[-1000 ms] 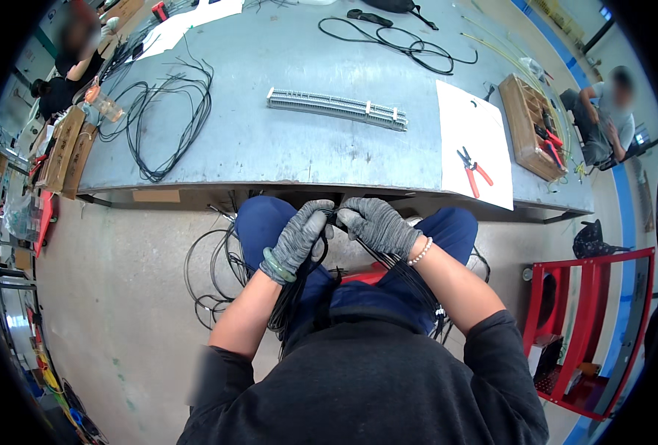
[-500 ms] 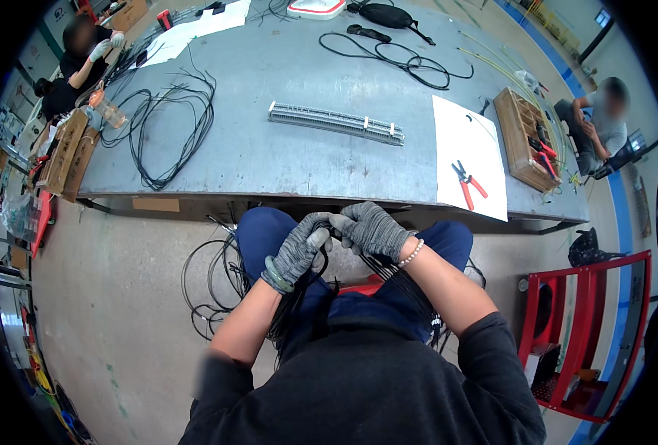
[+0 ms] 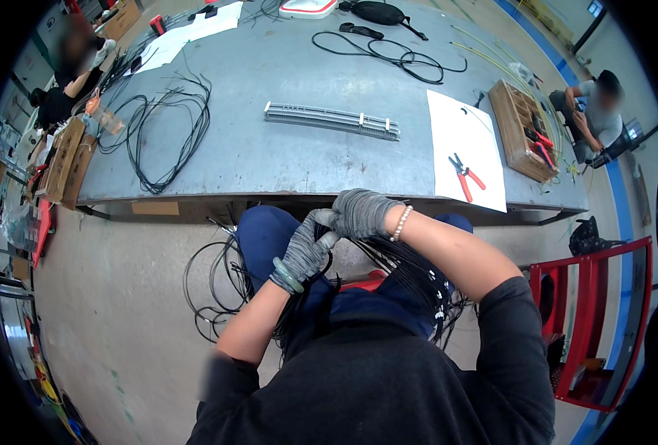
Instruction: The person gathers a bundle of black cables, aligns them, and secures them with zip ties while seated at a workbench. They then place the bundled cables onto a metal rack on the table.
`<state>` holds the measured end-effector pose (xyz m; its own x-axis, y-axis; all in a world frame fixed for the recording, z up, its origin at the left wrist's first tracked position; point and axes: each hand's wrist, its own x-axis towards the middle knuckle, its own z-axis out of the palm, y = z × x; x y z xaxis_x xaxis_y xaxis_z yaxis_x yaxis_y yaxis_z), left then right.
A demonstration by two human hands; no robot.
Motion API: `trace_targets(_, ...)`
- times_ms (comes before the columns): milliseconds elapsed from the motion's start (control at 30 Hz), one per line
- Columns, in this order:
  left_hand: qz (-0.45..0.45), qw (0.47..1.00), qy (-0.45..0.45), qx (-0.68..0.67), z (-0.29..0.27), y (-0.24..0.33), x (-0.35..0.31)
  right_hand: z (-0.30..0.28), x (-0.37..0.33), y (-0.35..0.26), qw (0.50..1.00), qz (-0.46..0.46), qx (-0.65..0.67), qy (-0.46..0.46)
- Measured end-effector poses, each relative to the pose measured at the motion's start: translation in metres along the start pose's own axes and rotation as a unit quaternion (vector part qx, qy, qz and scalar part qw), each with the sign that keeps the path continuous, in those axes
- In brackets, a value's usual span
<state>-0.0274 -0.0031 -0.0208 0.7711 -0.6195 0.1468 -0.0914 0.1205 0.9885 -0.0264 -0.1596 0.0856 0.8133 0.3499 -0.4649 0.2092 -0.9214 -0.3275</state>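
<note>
Workshop, electrical wiring assembly. Evidence: long grey metal worktop [image 3: 270, 159] on a bare concrete floor [image 3: 114, 311]; loose black cable coils [image 3: 162, 126] near its left edge; grey terminal strip [image 3: 333, 120] at centre; red-handled pliers [image 3: 464, 175] on a white sheet [image 3: 464, 152] toward the right edge; wooden tool tray [image 3: 520, 130] at the right end; red metal rack [image 3: 600, 326] beside the seat; other workers seated at both ends.

Your left hand [image 3: 304, 252] and right hand [image 3: 362, 213] wear grey knit gloves; a green bangle circles your left wrist, a white bead bracelet your right, above dark pushed-up sleeves and blue trousers.
</note>
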Motion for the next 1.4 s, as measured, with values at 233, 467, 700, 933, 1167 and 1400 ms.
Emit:
trace_targets(233, -0.108, 0.993, -0.036, 0.024, -0.007, 0.019, -0.004, 0.001, -0.013, 0.002, 0.996, -0.033, 0.045, 0.068)
trace_targets(467, -0.138, 0.989, -0.038, -0.029, -0.003, 0.022, -0.006, -0.001, -0.015, 0.0, 0.996, -0.049, 0.034, 0.066)
trace_targets(700, -0.083, 0.996, -0.033, 0.012, -0.002, 0.014, -0.004, -0.011, -0.017, -0.015, 0.996, 0.037, -0.073, 0.031)
trace_targets(933, -0.095, 0.995, -0.034, -0.013, -0.001, 0.015, -0.003, -0.01, -0.022, -0.014, 0.998, 0.0, -0.026, 0.049)
trace_targets(1167, -0.11, 0.991, -0.051, -0.056, -0.003, 0.009, -0.006, 0.002, -0.029, -0.025, 0.978, -0.023, -0.187, 0.094)
trace_targets(1400, -0.132, 0.989, -0.058, -0.013, 0.0, 0.024, -0.003, 0.024, -0.033, 0.0, 0.899, -0.125, -0.276, 0.315)
